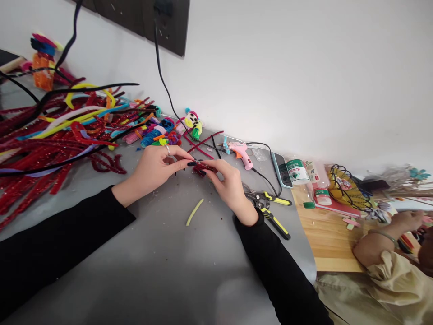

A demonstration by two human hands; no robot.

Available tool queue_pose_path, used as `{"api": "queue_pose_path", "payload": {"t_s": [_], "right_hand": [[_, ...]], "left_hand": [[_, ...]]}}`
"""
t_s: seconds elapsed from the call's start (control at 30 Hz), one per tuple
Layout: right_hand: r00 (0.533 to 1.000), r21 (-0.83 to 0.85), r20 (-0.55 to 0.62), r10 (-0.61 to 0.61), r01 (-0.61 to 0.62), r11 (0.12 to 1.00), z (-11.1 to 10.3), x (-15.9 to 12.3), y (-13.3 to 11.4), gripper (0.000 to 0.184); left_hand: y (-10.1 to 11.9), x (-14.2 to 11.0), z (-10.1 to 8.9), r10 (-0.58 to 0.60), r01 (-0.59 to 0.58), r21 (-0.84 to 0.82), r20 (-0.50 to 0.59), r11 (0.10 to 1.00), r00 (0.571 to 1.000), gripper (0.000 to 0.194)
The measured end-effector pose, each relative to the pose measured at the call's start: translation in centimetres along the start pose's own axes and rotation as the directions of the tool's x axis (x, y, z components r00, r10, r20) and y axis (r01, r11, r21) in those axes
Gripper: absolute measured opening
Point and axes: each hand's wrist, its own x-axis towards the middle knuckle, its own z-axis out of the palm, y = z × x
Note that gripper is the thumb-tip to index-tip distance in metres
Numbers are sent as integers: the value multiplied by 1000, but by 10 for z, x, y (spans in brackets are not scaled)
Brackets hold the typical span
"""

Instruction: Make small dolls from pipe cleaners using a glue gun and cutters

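Note:
My left hand (162, 164) and my right hand (228, 183) meet over the grey mat (162, 257). Between their fingertips is a small piece of dark red glittery pipe cleaner (200, 168), folded or bunched; its exact shape is partly hidden by the fingers. Both hands are closed in a pinch on it. A short pale green pipe cleaner (195, 212) lies on the mat just below them. Beside my right wrist rests a pair of black and yellow wire pliers (272, 212). A few dark red pipe cleaner strips (199, 144) lie crossed behind my hands.
A large heap of pipe cleaners (67, 135) fills the left, with black cables running over it. Pipe-cleaner figures (158, 131), a pink glue gun (241, 153), a phone (281, 169) and plastic bottles (299, 174) line the wall. A co-worker's arm (375, 243) is at the right.

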Motion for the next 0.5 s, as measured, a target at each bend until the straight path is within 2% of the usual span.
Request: {"api": "queue_pose_path", "payload": {"t_s": [0.3,0.5], "right_hand": [[1000,-18,-7,-4,4,1000,-1,0,1,22],[1000,22,-17,16,-15,1000,-1,1,-1,21]], "left_hand": [[-4,1,3,-45,46,-74,13,996,999,22],[-4,0,4,7,-9,-28,-54,1000,999,18]]}}
